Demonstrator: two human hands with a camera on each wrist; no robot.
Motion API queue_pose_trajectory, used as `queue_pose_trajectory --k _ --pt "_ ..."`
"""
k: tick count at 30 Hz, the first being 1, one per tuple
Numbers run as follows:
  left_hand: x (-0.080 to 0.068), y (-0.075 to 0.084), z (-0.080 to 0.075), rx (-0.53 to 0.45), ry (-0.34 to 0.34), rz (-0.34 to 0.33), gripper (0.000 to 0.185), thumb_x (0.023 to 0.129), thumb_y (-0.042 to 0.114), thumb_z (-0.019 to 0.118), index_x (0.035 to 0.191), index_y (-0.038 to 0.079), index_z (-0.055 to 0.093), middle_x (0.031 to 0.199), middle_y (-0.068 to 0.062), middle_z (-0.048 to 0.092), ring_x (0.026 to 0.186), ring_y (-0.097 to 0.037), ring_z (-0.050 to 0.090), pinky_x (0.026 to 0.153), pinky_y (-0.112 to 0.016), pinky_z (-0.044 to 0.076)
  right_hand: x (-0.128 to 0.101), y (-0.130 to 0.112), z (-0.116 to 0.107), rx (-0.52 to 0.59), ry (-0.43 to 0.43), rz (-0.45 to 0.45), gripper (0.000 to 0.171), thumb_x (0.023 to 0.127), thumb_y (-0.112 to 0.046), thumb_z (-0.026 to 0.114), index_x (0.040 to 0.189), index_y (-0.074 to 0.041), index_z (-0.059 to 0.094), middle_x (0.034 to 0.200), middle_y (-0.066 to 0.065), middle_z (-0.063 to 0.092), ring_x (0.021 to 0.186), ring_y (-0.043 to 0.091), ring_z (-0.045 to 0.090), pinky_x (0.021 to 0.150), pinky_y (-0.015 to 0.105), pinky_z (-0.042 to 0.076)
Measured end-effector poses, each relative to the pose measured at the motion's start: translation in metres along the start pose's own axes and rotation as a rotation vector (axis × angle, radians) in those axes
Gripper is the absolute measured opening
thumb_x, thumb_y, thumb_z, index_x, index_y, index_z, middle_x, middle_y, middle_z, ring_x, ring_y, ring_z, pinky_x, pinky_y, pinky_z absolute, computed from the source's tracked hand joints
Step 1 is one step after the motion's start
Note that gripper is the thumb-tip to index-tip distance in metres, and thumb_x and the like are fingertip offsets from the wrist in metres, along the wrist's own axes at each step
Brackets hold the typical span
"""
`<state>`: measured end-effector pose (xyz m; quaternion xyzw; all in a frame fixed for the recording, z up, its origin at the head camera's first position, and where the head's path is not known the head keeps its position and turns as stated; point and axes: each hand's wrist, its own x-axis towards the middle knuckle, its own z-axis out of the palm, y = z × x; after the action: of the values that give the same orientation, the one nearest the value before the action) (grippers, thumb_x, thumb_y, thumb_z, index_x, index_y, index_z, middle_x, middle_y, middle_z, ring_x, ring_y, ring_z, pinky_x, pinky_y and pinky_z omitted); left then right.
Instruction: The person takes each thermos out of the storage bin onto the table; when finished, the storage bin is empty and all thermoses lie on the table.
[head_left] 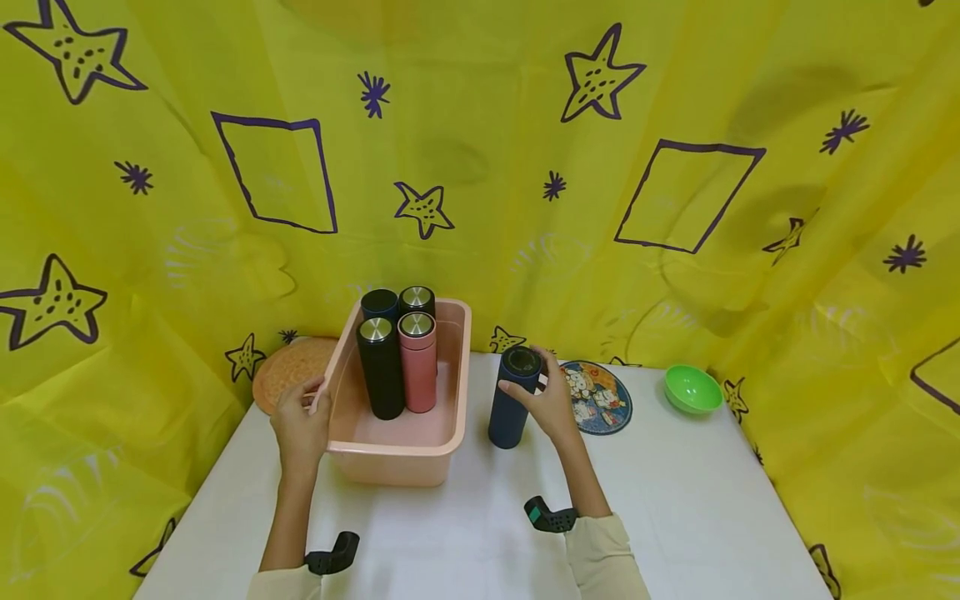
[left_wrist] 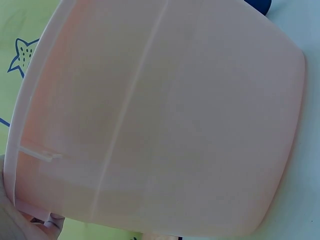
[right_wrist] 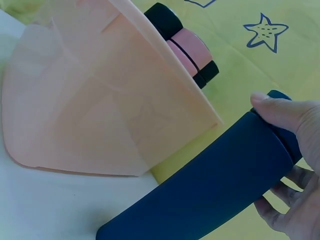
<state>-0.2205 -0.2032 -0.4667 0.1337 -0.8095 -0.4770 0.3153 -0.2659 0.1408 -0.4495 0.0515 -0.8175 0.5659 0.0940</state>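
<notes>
Dark blue, the flask (head_left: 507,418) sits in the grasp of the right hand (head_left: 553,404), thumb and fingers curled round its upper part, just right of the pink tub (head_left: 392,469); whether its base touches the white worktop (head_left: 450,546) is hard to tell. The left hand (head_left: 300,423) grips the tub's left rim, fingers bent over it. Four other flasks (head_left: 382,379) stand inside the tub. Farther right lies a green bowl (head_left: 693,389).
</notes>
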Motion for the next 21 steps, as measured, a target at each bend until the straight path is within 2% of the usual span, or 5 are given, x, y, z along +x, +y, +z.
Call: queue_pose_trajectory --k 4,11,16,21 --pt "0.000 0.000 0.000 -0.003 0.000 0.008 0.025 0.090 0.002 0.062 0.111 -0.008 0.068 0.107 -0.027 0.063 0.090 -0.039 0.063 0.065 0.000 0.032 0.002 -0.004 -0.001 0.027 0.032 -0.061 0.083 0.080 -0.025 0.081 0.148 -0.009 0.037 0.148 0.018 0.042 0.137 0.035 0.038 0.111 0.058 0.034" --pt "0.001 0.000 0.000 -0.009 -0.006 -0.009 0.025 0.090 0.003 0.062 0.111 -0.008 0.069 0.108 -0.026 0.063 0.092 -0.038 0.063 0.066 0.000 0.032 0.011 -0.028 -0.005 0.003 0.110 -0.258 0.079 0.079 -0.022 0.082 0.146 -0.011 0.041 0.145 0.014 0.044 0.136 0.031 0.036 0.111 0.055 0.031" --pt "0.001 0.000 0.000 -0.002 -0.001 -0.013 0.024 0.090 0.004 0.062 0.111 -0.007 0.069 0.108 -0.026 0.064 0.092 -0.038 0.063 0.067 -0.001 0.031 0.020 -0.052 -0.004 -0.054 0.107 -0.393 0.074 0.081 -0.020 0.080 0.145 -0.013 0.044 0.144 0.012 0.044 0.135 0.028 0.038 0.112 0.050 0.033" --pt "0.001 -0.001 0.001 -0.015 -0.002 -0.020 0.024 0.090 0.003 0.062 0.111 -0.007 0.069 0.108 -0.026 0.063 0.092 -0.038 0.063 0.066 0.000 0.032 0.028 -0.076 0.003 -0.018 0.085 -0.512 0.068 0.081 -0.014 0.079 0.142 -0.009 0.047 0.139 0.015 0.047 0.131 0.027 0.043 0.109 0.049 0.039"
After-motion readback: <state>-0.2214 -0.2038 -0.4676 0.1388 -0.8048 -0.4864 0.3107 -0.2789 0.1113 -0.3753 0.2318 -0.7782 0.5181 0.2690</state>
